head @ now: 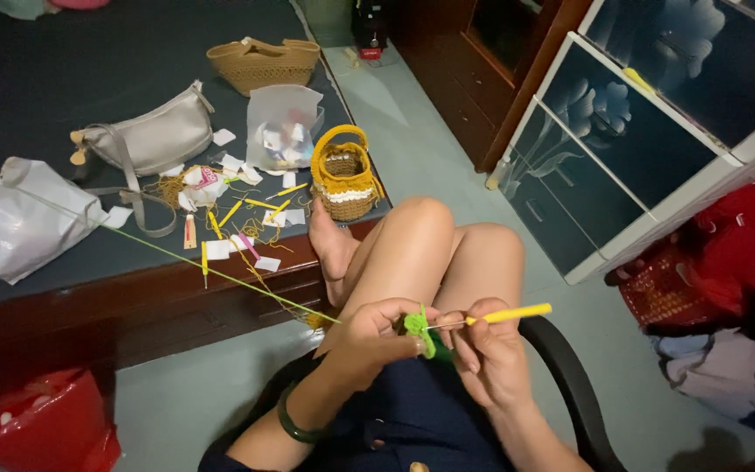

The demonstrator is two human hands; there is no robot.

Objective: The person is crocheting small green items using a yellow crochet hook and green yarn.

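My left hand (376,334) pinches a small green crochet piece (418,329) in front of my raised knees. My right hand (488,351) grips a yellow-handled crochet hook (509,314), whose metal tip pokes into the green piece. A strand of green yarn (220,273) runs taut from my left hand up and left to a white plastic bag (19,217) on the dark bed. A dark green bangle (294,427) circles my left wrist.
On the bed lie a small yellow and brown crocheted basket (342,182), a grey shoulder bag (152,138), a tan woven bag (264,63), a clear pouch (283,127), scattered hooks and paper tags. A red bag (41,430) sits low left; a glass-fronted cabinet (631,131) stands right.
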